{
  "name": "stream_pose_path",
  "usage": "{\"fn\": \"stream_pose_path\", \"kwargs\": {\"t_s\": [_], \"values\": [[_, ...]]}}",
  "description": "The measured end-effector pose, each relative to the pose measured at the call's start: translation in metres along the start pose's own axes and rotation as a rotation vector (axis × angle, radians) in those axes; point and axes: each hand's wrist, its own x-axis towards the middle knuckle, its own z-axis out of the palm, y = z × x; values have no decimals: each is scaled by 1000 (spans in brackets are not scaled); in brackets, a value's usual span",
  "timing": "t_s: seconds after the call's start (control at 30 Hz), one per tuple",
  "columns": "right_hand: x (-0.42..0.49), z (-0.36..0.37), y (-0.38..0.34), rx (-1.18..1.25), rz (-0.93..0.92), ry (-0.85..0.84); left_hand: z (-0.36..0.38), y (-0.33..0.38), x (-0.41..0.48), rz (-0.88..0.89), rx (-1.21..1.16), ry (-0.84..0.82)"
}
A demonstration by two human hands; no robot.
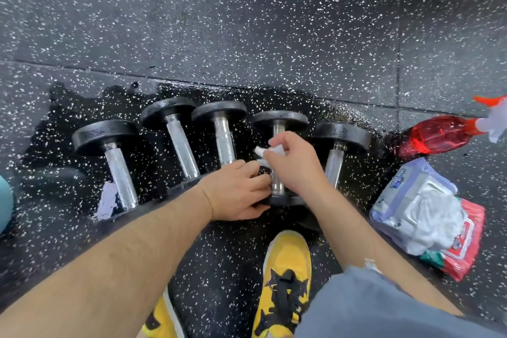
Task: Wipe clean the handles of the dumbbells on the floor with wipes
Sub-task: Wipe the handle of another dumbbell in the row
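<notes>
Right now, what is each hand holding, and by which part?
The right hand pinches a crumpled wipe by its bunched middle, at the handle of the fourth dumbbell from the left. The left hand grips that dumbbell's near end.

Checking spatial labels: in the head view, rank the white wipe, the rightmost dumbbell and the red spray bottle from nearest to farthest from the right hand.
1. White wipe, pinched in the right hand.
2. Rightmost dumbbell, just to its right.
3. Red spray bottle, lying far right.
</notes>
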Motion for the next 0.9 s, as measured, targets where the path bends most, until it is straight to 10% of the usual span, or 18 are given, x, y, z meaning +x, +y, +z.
{"fn": "stream_pose_path", "kwargs": {"t_s": [0.6,0.9], "values": [[-8,9,0,2,-249,239,-40,-10,-45,-162,21,-321],[2,48,-18,-103,-475,152,-28,-18,-76,-178,126,-106]]}}
